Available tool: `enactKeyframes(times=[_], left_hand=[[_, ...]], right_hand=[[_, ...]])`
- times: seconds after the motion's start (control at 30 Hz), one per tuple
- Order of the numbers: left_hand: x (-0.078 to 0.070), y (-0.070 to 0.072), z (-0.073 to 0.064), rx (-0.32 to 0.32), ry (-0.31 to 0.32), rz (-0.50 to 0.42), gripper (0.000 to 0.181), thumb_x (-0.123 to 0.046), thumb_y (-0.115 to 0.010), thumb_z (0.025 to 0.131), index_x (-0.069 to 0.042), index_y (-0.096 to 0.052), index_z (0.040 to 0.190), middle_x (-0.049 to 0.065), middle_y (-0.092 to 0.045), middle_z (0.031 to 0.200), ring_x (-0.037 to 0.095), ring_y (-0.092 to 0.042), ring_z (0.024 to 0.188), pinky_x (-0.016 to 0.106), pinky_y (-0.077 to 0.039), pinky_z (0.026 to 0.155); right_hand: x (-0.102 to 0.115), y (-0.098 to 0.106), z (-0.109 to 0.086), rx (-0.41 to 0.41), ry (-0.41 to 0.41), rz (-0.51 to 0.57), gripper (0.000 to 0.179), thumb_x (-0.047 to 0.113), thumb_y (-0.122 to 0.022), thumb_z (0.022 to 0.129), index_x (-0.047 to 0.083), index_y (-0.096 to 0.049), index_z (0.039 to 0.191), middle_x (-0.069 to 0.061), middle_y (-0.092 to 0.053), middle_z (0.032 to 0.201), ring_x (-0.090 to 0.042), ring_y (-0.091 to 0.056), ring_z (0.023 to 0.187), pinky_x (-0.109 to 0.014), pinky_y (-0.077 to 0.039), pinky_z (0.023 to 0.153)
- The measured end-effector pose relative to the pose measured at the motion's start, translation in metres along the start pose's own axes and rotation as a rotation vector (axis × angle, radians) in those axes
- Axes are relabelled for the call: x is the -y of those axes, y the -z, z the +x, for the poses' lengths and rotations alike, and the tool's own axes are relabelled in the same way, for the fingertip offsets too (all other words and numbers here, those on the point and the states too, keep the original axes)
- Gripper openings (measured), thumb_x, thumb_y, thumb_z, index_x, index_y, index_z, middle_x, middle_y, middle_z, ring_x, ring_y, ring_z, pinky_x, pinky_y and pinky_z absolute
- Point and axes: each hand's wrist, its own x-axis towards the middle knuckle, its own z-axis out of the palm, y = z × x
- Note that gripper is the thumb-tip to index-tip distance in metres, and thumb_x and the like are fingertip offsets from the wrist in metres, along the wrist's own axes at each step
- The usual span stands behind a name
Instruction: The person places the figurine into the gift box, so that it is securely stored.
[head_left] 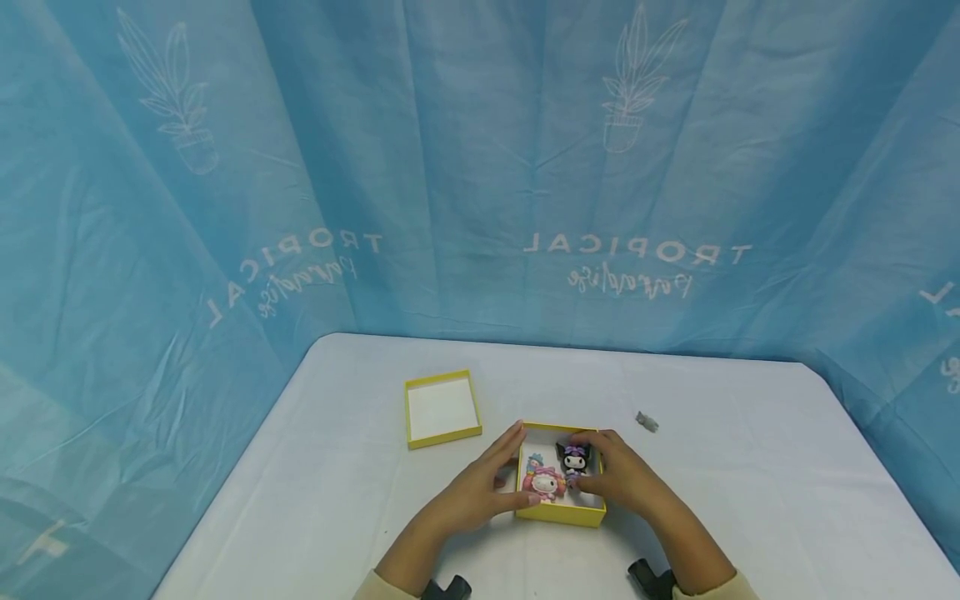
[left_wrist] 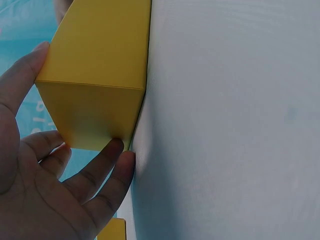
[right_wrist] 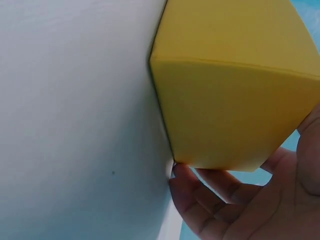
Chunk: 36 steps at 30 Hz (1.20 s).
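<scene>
Head view: yellow box [head_left: 558,513] sits between both hands. Inside, at the right, Kuromi figurine [head_left: 574,460] lies face up, long axis near-to-far, head far. Right hand [head_left: 630,475] is nearer, reaching over the right wall, thumb and index finger apparently pinching the figurine's two ends. Left hand [head_left: 472,496] grips the box's left side, thumb by pink-hooded figurine [head_left: 545,483].

Left wrist view: fingers spread against the left wall; figurines hidden.

Right wrist view: other fingers bend at the right wall's far edge.

Blue curtain [head_left: 465,108], mirrored white lettering [head_left: 637,246], white table [head_left: 757,475]
</scene>
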Motion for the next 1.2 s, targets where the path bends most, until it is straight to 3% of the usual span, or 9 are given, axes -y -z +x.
enactKeyframes(times=[0.43,0.6,0.8,1.07,1.2], left_hand=[[-0.001,0.000,-0.002,0.005,-0.007,0.008,0.095,-0.056,-0.072,0.088,-0.036,-0.016,0.162,-0.015,-0.005,0.171,0.024,-0.023,0.156,0.043,-0.046,0.114],[-0.003,0.000,-0.002,-0.002,0.024,0.011,0.096,-0.058,-0.073,0.086,-0.039,-0.016,0.162,-0.017,-0.006,0.171,0.023,-0.024,0.156,0.045,-0.045,0.116],[-0.004,-0.001,0.000,-0.004,0.042,0.016,0.096,-0.058,-0.073,0.086,-0.041,-0.016,0.161,-0.018,-0.006,0.171,0.023,-0.025,0.156,0.046,-0.045,0.116],[-0.003,-0.001,-0.001,-0.004,0.028,0.019,0.094,-0.058,-0.072,0.086,-0.047,-0.014,0.159,-0.023,-0.005,0.169,0.021,-0.023,0.156,0.043,-0.045,0.116],[-0.004,-0.001,-0.002,-0.008,0.017,0.022,0.093,-0.058,-0.072,0.086,-0.048,-0.014,0.159,-0.025,-0.005,0.168,0.023,-0.023,0.157,0.045,-0.044,0.116]], right_hand=[[-0.004,0.003,0.001,0.008,0.069,0.081,0.053,0.034,-0.081,0.086,0.023,-0.063,0.135,-0.010,-0.050,0.145,-0.040,-0.047,0.139,-0.067,-0.039,0.113],[-0.008,0.006,0.004,-0.028,0.120,0.129,0.039,0.029,-0.077,0.091,0.024,-0.068,0.128,-0.005,-0.051,0.144,-0.033,-0.049,0.137,-0.059,-0.044,0.113],[-0.010,0.010,0.005,-0.046,0.148,0.185,0.037,0.028,-0.075,0.093,0.020,-0.067,0.128,-0.004,-0.055,0.140,-0.031,-0.051,0.136,-0.056,-0.046,0.112],[-0.007,0.016,0.003,-0.087,0.143,0.187,0.036,0.027,-0.075,0.092,0.018,-0.068,0.127,-0.005,-0.058,0.138,-0.031,-0.053,0.134,-0.055,-0.046,0.112],[-0.005,0.018,0.002,-0.150,0.140,0.157,0.035,0.024,-0.076,0.092,0.020,-0.068,0.126,-0.004,-0.061,0.134,-0.030,-0.056,0.129,-0.054,-0.049,0.110]])
